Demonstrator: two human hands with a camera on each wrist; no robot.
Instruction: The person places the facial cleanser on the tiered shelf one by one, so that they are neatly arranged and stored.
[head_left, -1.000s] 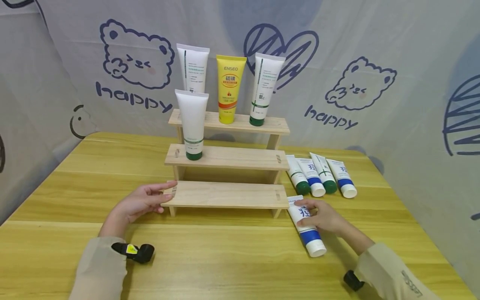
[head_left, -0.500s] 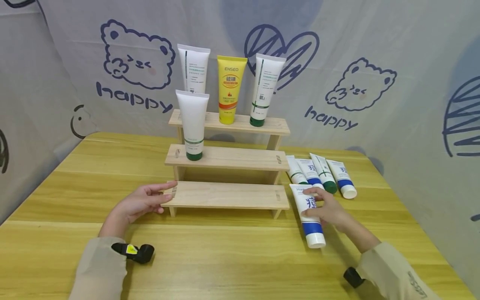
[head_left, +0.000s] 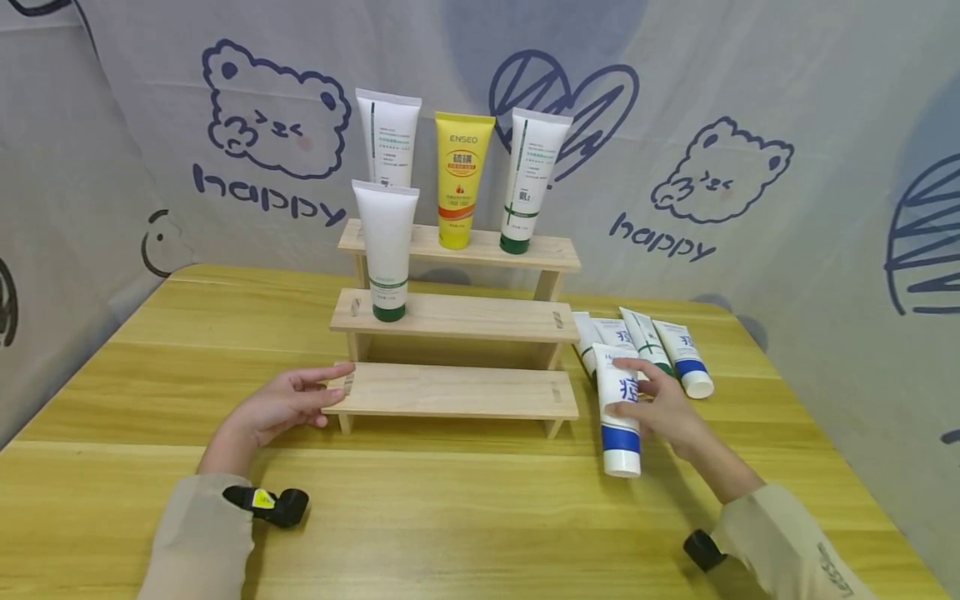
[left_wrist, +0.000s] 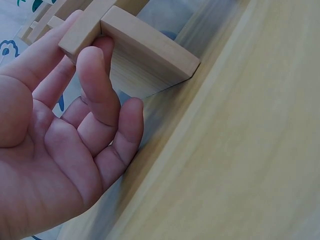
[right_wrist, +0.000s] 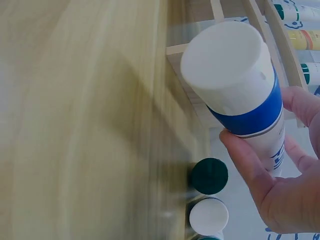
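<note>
In the head view my left hand (head_left: 283, 406) holds the left end of the bottom step of a three-tier wooden display stand (head_left: 457, 390). Up close in the left wrist view, its thumb and fingers pinch the step's corner (left_wrist: 82, 37). My right hand (head_left: 670, 415) grips a white squeeze tube (head_left: 620, 440) with a blue band, cap down, to the right of the stand and lifted off the table. The right wrist view shows the tube's white cap (right_wrist: 222, 57) tilted toward the camera. A white tube with a green cap (head_left: 386, 250) stands on the middle step's left.
On the top step stand a yellow tube (head_left: 459, 179), a white tube (head_left: 532, 179) to its right and another white tube (head_left: 386, 137) to its left. Several tubes lie on the table (head_left: 420, 517) behind my right hand, including a blue-banded one (head_left: 686, 358). A printed cloth hangs behind.
My right hand has raised the blue-banded tube from the table, moving it away from me and turning it more upright. My left hand stays at the stand.
</note>
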